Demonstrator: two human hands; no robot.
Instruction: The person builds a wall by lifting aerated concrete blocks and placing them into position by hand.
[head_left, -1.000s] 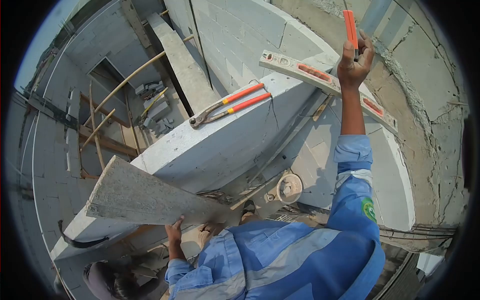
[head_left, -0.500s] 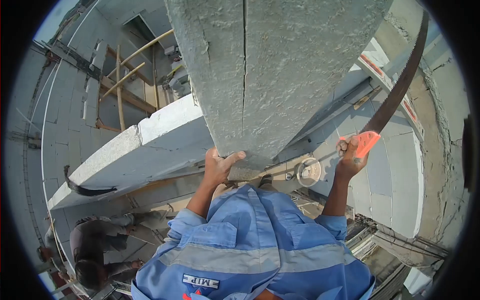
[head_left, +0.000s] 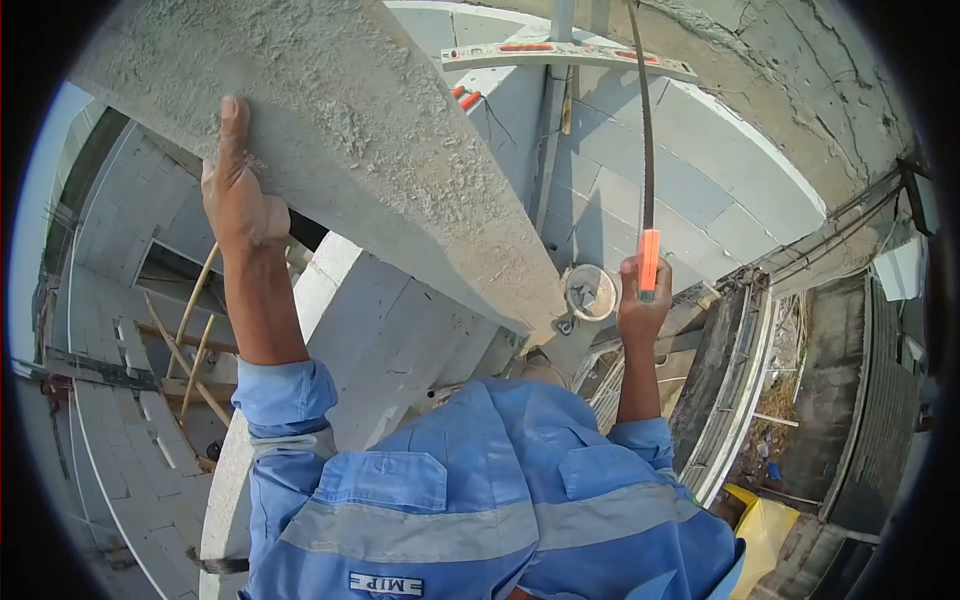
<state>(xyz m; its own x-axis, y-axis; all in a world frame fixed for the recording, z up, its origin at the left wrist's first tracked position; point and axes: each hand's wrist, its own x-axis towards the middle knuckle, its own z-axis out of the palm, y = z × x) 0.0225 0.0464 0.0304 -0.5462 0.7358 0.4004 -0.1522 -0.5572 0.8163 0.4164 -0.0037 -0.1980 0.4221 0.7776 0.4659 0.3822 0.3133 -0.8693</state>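
Observation:
A long, rough grey concrete block [head_left: 350, 130] slants across the upper left, its lower end near my feet. My left hand [head_left: 240, 200] holds its left edge, with the thumb lying on the face; the other fingers are mostly hidden. In my right hand [head_left: 643, 300] is a handsaw [head_left: 646, 150], gripped by its orange handle. Its dark toothed blade points away from me, apart from the block. Between the block's lower end and my right hand stands a pale round bucket [head_left: 591, 293] with something grey in it.
A spirit level [head_left: 570, 55] spans the wall tops ahead. Red-handled tools [head_left: 465, 97] lie on a ledge beside the block. A pale block wall [head_left: 370, 320] rises at left, with wooden poles [head_left: 200, 340] beyond. A drop with rubble [head_left: 775, 400] lies at right.
My left hand has shifted from the block's lower end up along its left edge. The view has turned, and the block now leans left. The saw has swung from slanting right to nearly straight ahead.

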